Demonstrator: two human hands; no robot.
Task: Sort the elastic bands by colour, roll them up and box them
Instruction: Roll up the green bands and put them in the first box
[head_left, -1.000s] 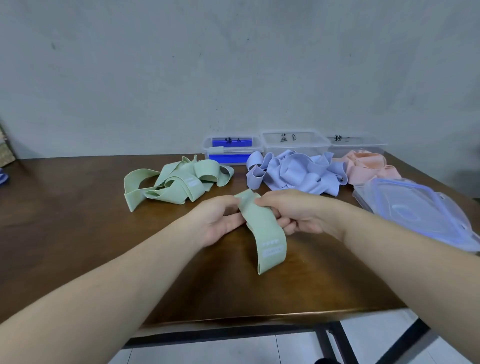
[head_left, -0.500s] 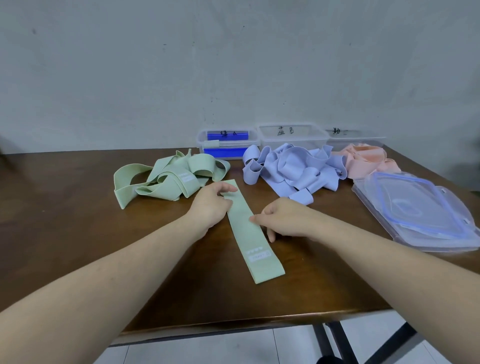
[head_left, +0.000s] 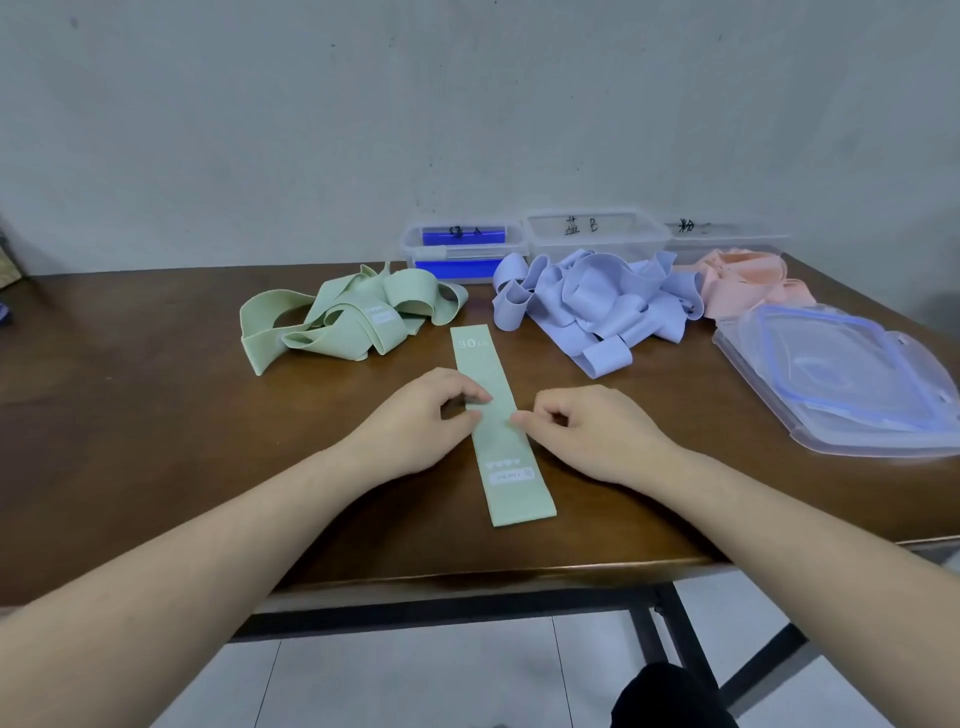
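One light green elastic band (head_left: 496, 374) lies flat and straight on the brown table (head_left: 130, 405), its printed label towards me. My left hand (head_left: 415, 423) pinches its left edge about halfway along with curled fingers. My right hand (head_left: 592, 434) meets the right edge opposite, fingers curled and fingertips on the band. Behind lie a tangled pile of green bands (head_left: 343, 322), a lavender-blue pile (head_left: 597, 301) and a pink pile (head_left: 748, 280). Three clear boxes stand at the wall: the left one (head_left: 462, 244) with something blue inside, a middle one (head_left: 597, 236) and a right one (head_left: 727, 241).
Clear plastic lids with blue seals (head_left: 841, 379) are stacked at the table's right side. The front table edge runs just below the flat band's near end. Dark metal table legs and pale floor tiles show underneath.
The green band, held up between both hands a second ago, now lies flat on the table. Both hands have slid along it towards its middle.
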